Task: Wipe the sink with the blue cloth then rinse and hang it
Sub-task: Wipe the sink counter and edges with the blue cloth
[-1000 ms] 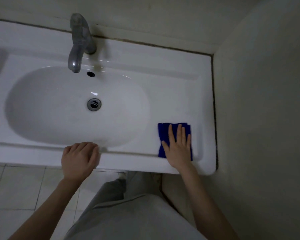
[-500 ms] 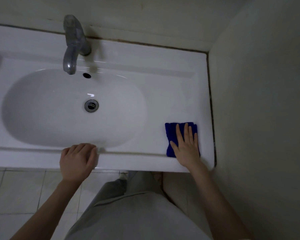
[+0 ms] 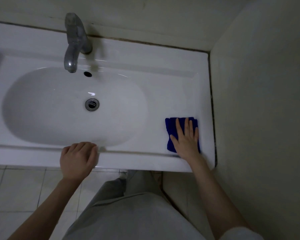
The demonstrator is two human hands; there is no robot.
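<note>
A folded blue cloth [image 3: 171, 129] lies flat on the right ledge of the white sink [image 3: 171, 80], near the front edge. My right hand [image 3: 185, 137] presses down on the cloth with flat, spread fingers and covers most of it. My left hand [image 3: 78, 158] rests with curled fingers on the sink's front rim, at the edge of the oval basin. A metal tap [image 3: 74, 42] stands at the back, its spout over the basin. No water runs from it. The drain [image 3: 92, 104] sits in the basin's middle.
A wall [image 3: 263, 118] rises right beside the sink's right edge, close to the cloth. Another wall runs behind the tap. Below the sink are pale floor tiles [image 3: 21, 189] and my grey trousers [image 3: 128, 213].
My right hand has slid the blue cloth to the right along the ledge, closer to the side wall. My left hand has stayed on the front rim.
</note>
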